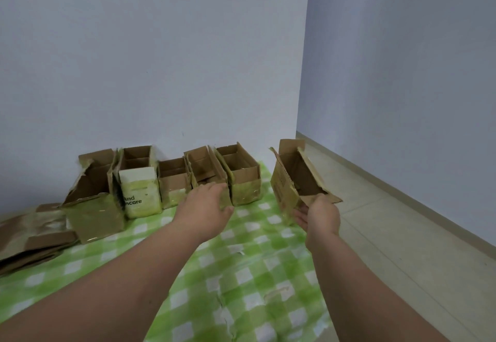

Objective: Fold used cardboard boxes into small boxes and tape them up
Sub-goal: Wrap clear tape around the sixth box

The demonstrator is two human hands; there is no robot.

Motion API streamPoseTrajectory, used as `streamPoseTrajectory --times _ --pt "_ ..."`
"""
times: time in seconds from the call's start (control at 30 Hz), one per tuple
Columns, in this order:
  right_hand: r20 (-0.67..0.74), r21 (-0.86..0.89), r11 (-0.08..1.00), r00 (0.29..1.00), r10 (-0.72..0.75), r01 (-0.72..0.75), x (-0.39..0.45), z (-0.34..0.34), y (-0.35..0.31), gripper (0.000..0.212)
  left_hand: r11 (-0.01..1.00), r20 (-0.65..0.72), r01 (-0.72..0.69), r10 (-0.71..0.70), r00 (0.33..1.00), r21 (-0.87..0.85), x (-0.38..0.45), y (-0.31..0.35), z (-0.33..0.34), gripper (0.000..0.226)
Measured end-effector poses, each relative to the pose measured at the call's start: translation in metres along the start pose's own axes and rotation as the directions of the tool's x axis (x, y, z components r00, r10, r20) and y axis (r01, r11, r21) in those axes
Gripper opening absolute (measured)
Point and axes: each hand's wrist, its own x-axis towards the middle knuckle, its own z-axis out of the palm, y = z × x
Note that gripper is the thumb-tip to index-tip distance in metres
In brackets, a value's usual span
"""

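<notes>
My right hand (319,215) grips the near end of a small open-topped cardboard box (291,180), held tilted above the right edge of the green checked cloth (241,274). My left hand (206,204) reaches forward with fingers straight and touches the front of a narrow open box (204,165) in the row. Several folded, taped boxes stand in that row against the wall, among them a white-fronted box (139,191) with printed letters, a large brown box (92,196) at the left and a box (243,177) at the right end.
Flattened cardboard (32,239) lies on the floor at the left. The white wall (161,59) runs right behind the row, and a second wall (402,73) meets it at the right. Beige floor tiles (389,234) extend to the right of the cloth.
</notes>
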Motion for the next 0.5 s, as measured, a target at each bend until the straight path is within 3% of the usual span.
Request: streamPoseTrajectory --times 0.17,0.37,0.5 --pt "0.051 -0.042 0.998 0.997 0.049 -0.047 0.024 0.028 -0.013 0.031 0.98 -0.018 -0.002 0.006 1.0 0.199 0.024 -0.013 0.005 0.063" --pt "0.139 -0.292 0.956 0.99 -0.003 0.044 0.049 0.073 -0.018 0.04 0.974 -0.04 0.014 -0.006 0.999 0.227 0.041 -0.033 0.01 0.064" --pt "0.227 -0.356 0.932 0.974 0.019 0.065 0.049 0.089 -0.014 0.045 0.967 -0.032 -0.002 0.01 0.999 0.255 0.046 -0.037 0.015 0.064"
